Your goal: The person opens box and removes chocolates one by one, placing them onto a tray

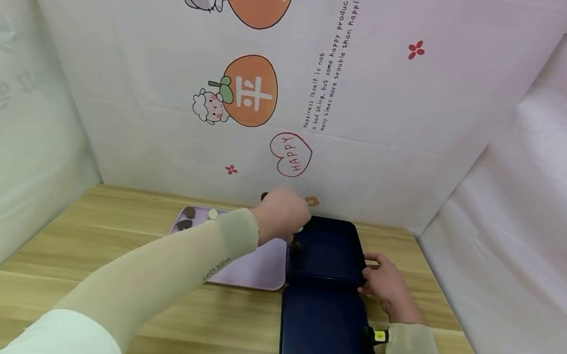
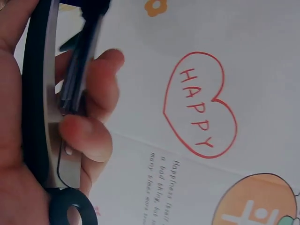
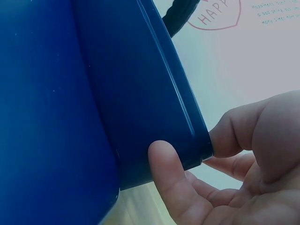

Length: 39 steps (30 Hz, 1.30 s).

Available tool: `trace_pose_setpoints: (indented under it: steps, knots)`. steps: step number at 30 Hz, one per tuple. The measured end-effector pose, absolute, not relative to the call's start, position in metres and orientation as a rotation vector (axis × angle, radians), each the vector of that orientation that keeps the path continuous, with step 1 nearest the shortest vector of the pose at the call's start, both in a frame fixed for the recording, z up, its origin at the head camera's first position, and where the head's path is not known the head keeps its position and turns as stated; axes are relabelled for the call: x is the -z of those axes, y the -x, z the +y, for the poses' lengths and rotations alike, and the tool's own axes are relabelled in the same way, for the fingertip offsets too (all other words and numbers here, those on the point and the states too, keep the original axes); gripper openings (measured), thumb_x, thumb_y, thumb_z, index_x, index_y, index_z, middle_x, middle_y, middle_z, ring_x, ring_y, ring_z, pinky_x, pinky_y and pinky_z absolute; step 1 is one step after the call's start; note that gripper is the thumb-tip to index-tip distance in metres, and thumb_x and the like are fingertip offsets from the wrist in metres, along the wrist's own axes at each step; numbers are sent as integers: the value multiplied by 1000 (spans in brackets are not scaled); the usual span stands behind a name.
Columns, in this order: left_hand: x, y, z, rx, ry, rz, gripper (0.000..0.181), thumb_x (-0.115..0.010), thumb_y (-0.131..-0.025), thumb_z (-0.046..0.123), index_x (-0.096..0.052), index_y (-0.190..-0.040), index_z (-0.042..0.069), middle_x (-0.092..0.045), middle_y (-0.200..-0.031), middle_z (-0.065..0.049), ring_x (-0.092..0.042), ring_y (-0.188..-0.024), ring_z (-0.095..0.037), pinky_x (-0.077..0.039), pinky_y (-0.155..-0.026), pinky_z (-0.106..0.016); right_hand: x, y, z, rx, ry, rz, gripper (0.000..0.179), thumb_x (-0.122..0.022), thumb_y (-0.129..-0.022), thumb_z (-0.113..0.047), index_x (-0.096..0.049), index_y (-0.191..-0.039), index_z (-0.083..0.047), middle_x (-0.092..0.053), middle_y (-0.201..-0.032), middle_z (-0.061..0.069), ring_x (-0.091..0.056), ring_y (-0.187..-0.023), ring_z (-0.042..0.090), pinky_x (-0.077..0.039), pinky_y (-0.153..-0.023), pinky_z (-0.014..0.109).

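My left hand (image 1: 284,213) grips a pair of kitchen tongs (image 2: 35,93) with dark handles, metal arms and a loop at the end. The fingers wrap both arms. In the head view the tong tips reach over the left side of a navy blue box (image 1: 330,251); whether they hold anything is too dark to tell. My right hand (image 1: 388,282) pinches the right front corner of this box, as the right wrist view also shows. Left of the box lies a lilac tray (image 1: 262,268), partly hidden behind the left forearm.
On the tray's far left sit dark brown pieces (image 1: 185,224) and a pale round piece (image 1: 213,214). A flat navy lid (image 1: 325,335) lies in front of the box. The wooden table (image 1: 219,329) ends at a printed white backdrop (image 1: 367,150), with white sheets on both sides.
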State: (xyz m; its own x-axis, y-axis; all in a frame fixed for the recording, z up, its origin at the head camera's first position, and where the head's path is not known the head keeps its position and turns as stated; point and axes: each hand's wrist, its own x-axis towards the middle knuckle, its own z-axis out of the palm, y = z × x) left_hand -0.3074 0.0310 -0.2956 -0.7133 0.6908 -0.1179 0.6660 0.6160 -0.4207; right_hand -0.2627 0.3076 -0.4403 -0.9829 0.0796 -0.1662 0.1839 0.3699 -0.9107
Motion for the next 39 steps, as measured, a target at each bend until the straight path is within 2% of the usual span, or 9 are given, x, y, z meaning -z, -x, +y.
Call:
trace_pose_setpoints:
  steps: [5,10,18,20,22,25,32,36,39]
  knots:
    - [301,300,48,-851,1221,-2622,23,-74,-89,20,-62,-70,25,-59,-79,12,-42,-63,-8,-44,-55,-27,440,262,307,1689,-246,2526,50,-41,-101,-2,-33,-150,-1,-38,-139,29,-44,-55,17,-57,-70,43]
    - [305,294,59,-877,1254,-2548,29,-70,-88,10,-60,-65,24,-57,-71,12,-32,-59,-10,-35,-54,-25,439,262,305,1689,-232,2533,50,-41,-101,-2,-33,-150,0,-39,-138,30,-48,-61,20,-57,-71,44]
    - [299,282,59,-950,1237,-2520,29,-64,-94,14,-59,-66,25,-51,-64,10,-32,-54,-10,-34,-49,-26,438,262,306,1674,-218,2542,50,-40,-101,-2,-32,-150,1,-38,-140,31,-45,-58,20,-56,-70,44]
    - [293,279,58,-915,1230,-2564,18,-67,-92,18,-66,-75,25,-57,-70,10,-40,-58,-8,-41,-51,-25,438,262,306,1677,-218,2541,50,-40,-101,-2,-32,-150,1,-38,-140,31,-45,-58,20,-56,-71,44]
    - [287,277,56,-847,1245,-2604,10,-68,-93,19,-73,-97,27,-65,-87,8,-53,-70,-8,-50,-60,-26,438,262,306,1680,-221,2541,49,-40,-101,-2,-32,-150,2,-38,-139,31,-45,-59,20,-56,-71,44]
    - [278,278,51,-723,1295,-2654,36,-72,-91,19,-69,-125,30,-67,-111,6,-61,-98,-13,-54,-78,-31,439,262,307,1682,-219,2540,50,-40,-101,-2,-32,-150,2,-39,-138,31,-46,-60,21,-56,-71,45]
    - [267,300,39,-294,1427,-2751,38,-71,-90,9,-67,-125,22,-67,-110,4,-60,-94,-14,-50,-80,-31,440,263,308,1681,-209,2543,50,-40,-101,-2,-31,-150,2,-37,-140,32,-48,-62,23,-56,-71,45]
    - [270,317,29,109,1414,-2882,62,-78,-88,17,-52,-144,20,-62,-128,2,-58,-107,-11,-47,-88,-29,441,263,308,1676,-215,2542,50,-40,-101,-2,-31,-151,1,-36,-142,32,-48,-61,22,-56,-71,44]
    - [278,331,20,377,1357,-2892,73,-80,-87,23,-44,-150,22,-63,-123,2,-59,-104,-10,-48,-86,-29,441,262,308,1683,-222,2532,50,-40,-102,-3,-32,-151,0,-36,-142,31,-45,-57,19,-56,-71,44]
